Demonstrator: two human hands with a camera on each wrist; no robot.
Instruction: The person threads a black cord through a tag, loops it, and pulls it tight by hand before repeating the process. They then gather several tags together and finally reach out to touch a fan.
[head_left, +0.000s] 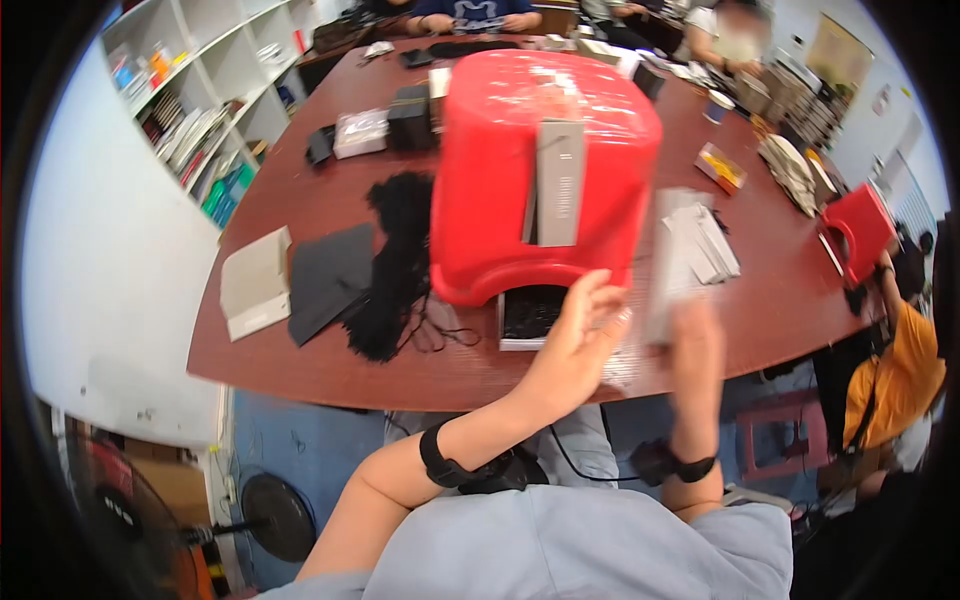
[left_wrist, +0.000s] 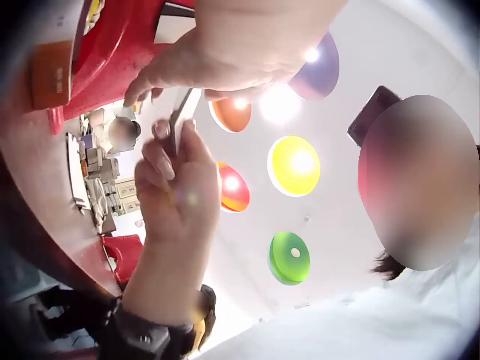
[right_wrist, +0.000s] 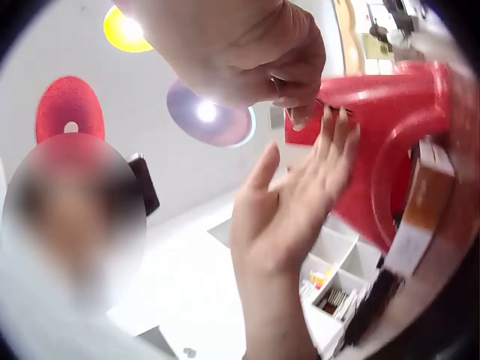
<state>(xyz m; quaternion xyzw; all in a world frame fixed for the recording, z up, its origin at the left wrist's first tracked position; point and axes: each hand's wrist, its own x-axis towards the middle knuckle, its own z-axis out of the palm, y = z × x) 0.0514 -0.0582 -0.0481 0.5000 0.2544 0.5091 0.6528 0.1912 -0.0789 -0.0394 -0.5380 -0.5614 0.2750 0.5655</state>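
A red plastic stool stands on the table in front of me. A long grey flat piece with pale lettering lies on it, a darker edge beside it. My left hand is raised near the stool's lower edge, fingers extended, and holds nothing. To its right, my right hand is blurred in the head view. In the left wrist view the right hand pinches a thin grey strip between thumb and fingers. The left hand shows its open palm in the right wrist view.
An open box with black contents sits under the stool's arch. Black stringy material, a dark sheet and a beige folder lie left. Pale flat strips are piled right. Other people sit around the table.
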